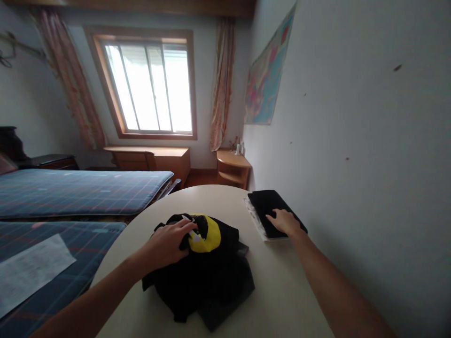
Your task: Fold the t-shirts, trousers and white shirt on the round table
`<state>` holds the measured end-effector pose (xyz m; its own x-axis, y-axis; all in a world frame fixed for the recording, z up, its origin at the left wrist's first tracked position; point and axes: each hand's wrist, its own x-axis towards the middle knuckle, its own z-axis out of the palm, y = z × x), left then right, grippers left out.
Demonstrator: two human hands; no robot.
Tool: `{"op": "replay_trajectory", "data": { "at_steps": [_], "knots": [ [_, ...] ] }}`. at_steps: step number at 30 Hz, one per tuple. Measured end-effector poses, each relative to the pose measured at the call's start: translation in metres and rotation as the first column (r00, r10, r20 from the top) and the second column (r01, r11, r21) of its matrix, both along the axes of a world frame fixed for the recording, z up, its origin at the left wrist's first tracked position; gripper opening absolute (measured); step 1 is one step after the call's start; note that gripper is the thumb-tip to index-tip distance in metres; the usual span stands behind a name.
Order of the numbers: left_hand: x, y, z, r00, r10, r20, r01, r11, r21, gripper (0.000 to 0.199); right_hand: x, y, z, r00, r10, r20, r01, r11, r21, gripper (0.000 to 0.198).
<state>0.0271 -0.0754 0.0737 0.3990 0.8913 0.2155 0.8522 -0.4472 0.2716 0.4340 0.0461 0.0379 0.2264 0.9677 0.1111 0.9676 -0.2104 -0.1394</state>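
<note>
A black bag-like cloth thing with a yellow inner edge lies rumpled on the round table, its opening facing up. My left hand is closed on the left rim of that opening, with a small white piece showing by the fingertips. Dark contents show inside, too dim to name. A dark grey sheet-like piece sticks out from under the cloth. Over at the right, my right hand lies with fingers stretched out on a flat black rectangular thing. White, crinkled material shows beneath its left edge.
The cream round table stands close to the white wall on the right. Left of it are two beds with blue plaid mattresses; a paper sheet lies on the nearer one. A desk and corner shelf stand beyond.
</note>
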Motion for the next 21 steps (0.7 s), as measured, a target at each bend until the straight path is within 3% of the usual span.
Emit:
{"op": "replay_trajectory", "data": {
  "at_steps": [3,6,9,11,14,17,19,21],
  "knots": [
    [-0.005,0.002,0.022,0.997,0.018,0.076,-0.024,0.997,0.080,0.049,0.009,-0.004,-0.014,1.000,0.001,-0.004,-0.001,0.999,0.049,0.030],
    [-0.007,0.007,0.055,0.968,0.061,0.242,-0.103,0.981,0.164,0.039,0.010,-0.006,-0.014,1.000,-0.008,-0.026,0.011,0.995,0.099,0.031],
    [-0.004,0.014,0.086,0.871,0.139,0.472,-0.280,0.929,0.243,0.039,0.009,-0.005,-0.007,0.998,-0.027,-0.056,0.034,0.990,0.137,0.036],
    [-0.001,0.018,0.095,0.826,0.115,0.552,-0.316,0.906,0.283,0.045,0.010,-0.005,0.000,0.996,-0.052,-0.070,0.062,0.986,0.154,0.040],
    [0.005,0.020,0.080,0.878,0.020,0.478,-0.173,0.945,0.277,0.056,0.015,-0.006,0.014,0.985,-0.108,-0.135,0.132,0.974,0.183,0.042],
    [0.011,0.013,0.045,0.958,-0.015,0.285,0.000,0.998,0.055,0.052,0.023,-0.005,0.033,0.954,-0.125,-0.271,0.202,0.938,0.280,0.039],
    [0.013,0.008,0.027,0.982,-0.023,0.190,0.049,0.989,-0.136,0.052,0.029,-0.002,0.050,0.924,-0.081,-0.373,0.241,0.882,0.404,0.036],
    [0.016,0.005,0.021,0.989,-0.016,0.145,0.047,0.976,-0.211,0.060,0.032,0.001,0.070,0.881,0.010,-0.473,0.284,0.789,0.545,0.033]
  ]
}}
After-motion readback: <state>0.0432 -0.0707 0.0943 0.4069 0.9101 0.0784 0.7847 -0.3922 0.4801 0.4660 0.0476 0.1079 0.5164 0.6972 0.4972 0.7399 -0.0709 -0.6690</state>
